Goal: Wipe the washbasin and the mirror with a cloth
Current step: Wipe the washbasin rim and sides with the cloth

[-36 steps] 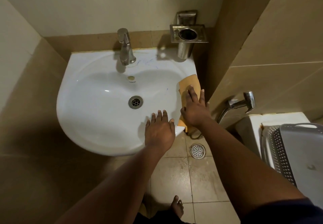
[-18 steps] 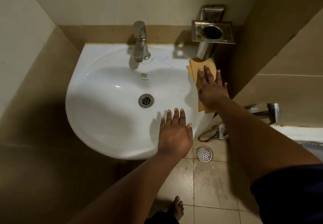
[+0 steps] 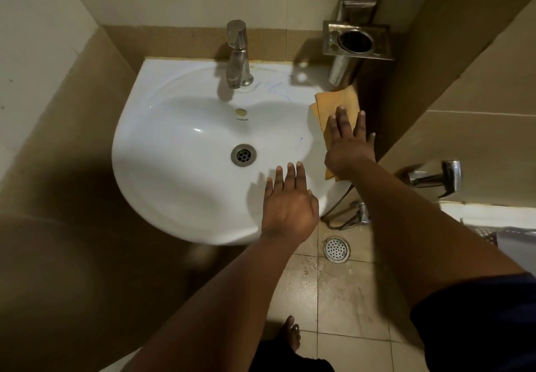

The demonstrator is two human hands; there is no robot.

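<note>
Nearest to me, a bare foot [image 3: 292,331] on the tiled floor [image 3: 348,299] at 6 o'clock, floor drain [image 3: 336,249] just past it. My left hand [image 3: 288,206] lies flat, fingers spread, holding nothing, on the front rim of the washbasin [image 3: 174,186] at about 5 o'clock of the bowl. My right hand [image 3: 349,145] is pressed flat, fingers splayed, on the orange cloth [image 3: 338,104] at the basin's 3 o'clock rim; not gripping, just palm down. Cloth is folded, far end sticking out beyond my fingertips toward the back corner. Basin drain [image 3: 243,155] sits mid-bowl. Blue scribble marks [image 3: 272,87] on the back ledge at 1 o'clock. Tap [image 3: 238,55] at 12 o'clock. Metal holder [image 3: 355,42] on the wall above the cloth. Spray faucet [image 3: 435,178] out at 3 o'clock. Mirror not in frame.
</note>
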